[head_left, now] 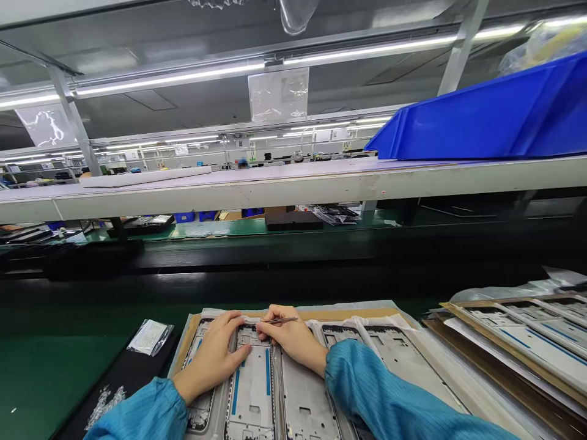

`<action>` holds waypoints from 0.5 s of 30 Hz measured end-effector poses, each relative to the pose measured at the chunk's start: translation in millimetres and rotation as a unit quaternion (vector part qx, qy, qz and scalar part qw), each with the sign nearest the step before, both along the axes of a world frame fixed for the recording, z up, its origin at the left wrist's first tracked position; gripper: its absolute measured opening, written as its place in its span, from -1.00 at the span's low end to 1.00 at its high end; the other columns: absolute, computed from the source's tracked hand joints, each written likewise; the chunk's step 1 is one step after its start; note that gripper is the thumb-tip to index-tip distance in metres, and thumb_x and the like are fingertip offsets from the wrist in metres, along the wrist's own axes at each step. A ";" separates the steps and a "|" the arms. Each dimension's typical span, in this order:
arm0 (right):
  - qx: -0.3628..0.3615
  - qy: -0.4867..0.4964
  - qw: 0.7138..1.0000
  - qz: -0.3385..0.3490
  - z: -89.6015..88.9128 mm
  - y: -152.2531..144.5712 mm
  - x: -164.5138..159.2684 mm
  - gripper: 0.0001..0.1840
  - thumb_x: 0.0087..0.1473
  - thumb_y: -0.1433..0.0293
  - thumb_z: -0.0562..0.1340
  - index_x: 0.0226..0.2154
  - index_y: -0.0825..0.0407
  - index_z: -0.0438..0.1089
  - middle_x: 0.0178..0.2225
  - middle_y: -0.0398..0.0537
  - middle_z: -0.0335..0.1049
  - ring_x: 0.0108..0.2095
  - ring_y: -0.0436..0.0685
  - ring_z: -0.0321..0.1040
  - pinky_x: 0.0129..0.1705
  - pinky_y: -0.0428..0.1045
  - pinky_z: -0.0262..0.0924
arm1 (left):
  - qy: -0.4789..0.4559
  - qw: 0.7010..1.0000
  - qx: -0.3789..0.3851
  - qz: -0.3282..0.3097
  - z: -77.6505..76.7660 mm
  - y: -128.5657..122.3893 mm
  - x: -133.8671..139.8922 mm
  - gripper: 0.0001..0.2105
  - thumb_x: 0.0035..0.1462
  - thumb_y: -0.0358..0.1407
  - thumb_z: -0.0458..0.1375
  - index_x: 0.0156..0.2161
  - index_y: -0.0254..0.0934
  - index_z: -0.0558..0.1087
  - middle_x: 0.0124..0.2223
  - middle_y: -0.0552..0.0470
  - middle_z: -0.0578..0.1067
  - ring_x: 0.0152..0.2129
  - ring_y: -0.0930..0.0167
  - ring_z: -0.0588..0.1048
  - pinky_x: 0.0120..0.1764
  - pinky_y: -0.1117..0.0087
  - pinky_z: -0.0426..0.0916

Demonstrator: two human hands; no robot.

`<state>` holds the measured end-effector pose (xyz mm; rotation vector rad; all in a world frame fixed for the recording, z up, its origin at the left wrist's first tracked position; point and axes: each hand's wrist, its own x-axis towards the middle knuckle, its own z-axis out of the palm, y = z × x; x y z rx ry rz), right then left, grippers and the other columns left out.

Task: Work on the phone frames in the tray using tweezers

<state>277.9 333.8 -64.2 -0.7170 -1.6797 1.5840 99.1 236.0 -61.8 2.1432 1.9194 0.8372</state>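
Thin metal tweezers are pinched between the thumb and fingers of my right hand. Their tip lies near the top end of a grey phone mid-frame with blue strips along its sides. My left hand rests at the upper left of this frame, its fingers laid out and the thumb spread apart across the frame's edge. Several similar frames stand side by side in a padded tray under both hands. Whatever small part the tweezer tip may hold is too small to make out.
On a black mat to the left lie a labelled plastic bag and a scatter of small clear pieces. More stacked frame trays stand at the right. A shelf crosses ahead, bearing a large blue bin.
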 end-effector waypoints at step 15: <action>-0.004 0.001 1.000 -0.006 -2.4 -2.9 -3.2 -0.58 -0.16 0.12 0.46 -0.59 0.02 0.30 -0.60 -0.12 0.45 -0.50 0.10 0.44 -0.54 -0.11 0.19 | 0.127 0.992 -0.009 -0.024 11.3 -11.6 4.7 -0.64 0.25 -0.26 0.04 0.11 -0.28 0.41 0.25 -0.24 0.33 0.19 0.07 0.32 0.18 -0.06 0.30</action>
